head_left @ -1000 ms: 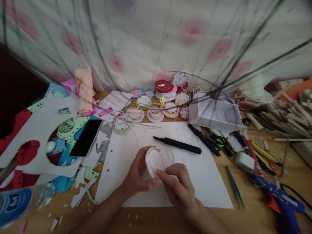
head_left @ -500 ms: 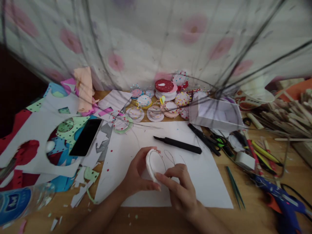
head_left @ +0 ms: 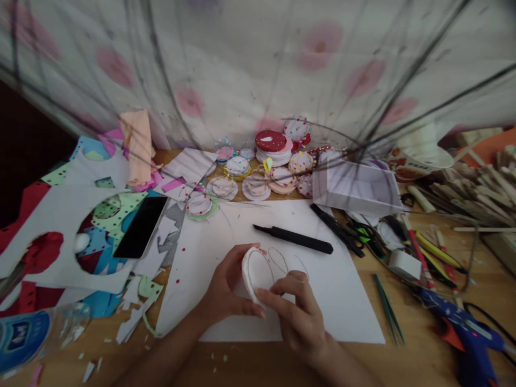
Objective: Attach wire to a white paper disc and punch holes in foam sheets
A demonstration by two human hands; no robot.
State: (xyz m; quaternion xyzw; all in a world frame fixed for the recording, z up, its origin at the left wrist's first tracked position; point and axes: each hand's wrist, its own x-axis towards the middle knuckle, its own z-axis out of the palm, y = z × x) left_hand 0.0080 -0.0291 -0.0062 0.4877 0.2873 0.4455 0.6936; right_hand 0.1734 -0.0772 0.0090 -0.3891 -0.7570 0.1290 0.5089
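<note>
My left hand [head_left: 226,287] is wrapped round a white disc [head_left: 253,271], holding it on edge above a white paper sheet [head_left: 338,301]. A thin wire [head_left: 278,260] loops round the disc's rim and springs out to the right. My right hand [head_left: 296,314] pinches that wire against the disc's lower edge, its fingers curled together. A black craft knife [head_left: 294,239] lies on the sheet just beyond my hands.
Decorated paper discs [head_left: 258,166] are heaped at the back. A black phone [head_left: 141,226] lies on paper scraps at left, a water bottle [head_left: 32,333] front left. At right sit a white box [head_left: 355,188], scissors [head_left: 363,236], green tweezers [head_left: 387,309] and a blue glue gun [head_left: 463,333].
My right hand has slid slightly down and right along the disc's lower edge, and the wire loops have shifted a little. My left hand keeps the disc in place.
</note>
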